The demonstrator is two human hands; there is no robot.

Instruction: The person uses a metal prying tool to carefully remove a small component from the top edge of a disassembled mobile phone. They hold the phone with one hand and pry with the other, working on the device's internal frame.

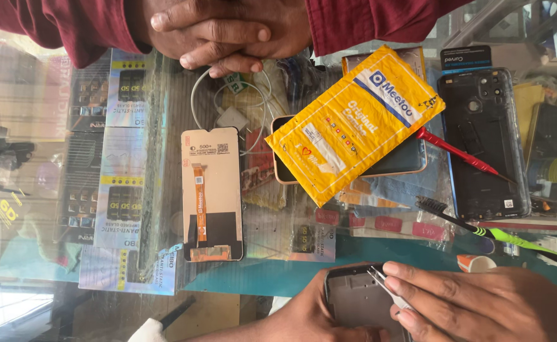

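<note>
Envelope [354, 123] yellow, padded, angled across phone [411, 161]

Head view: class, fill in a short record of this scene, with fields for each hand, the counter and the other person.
Left hand: holds grey phone frame
Right hand: grips tweezers, tips over the frame
Glass counter: replacement screen, yellow envelope, black back cover, brush
Other person: clasped hands, maroon sleeves
</note>
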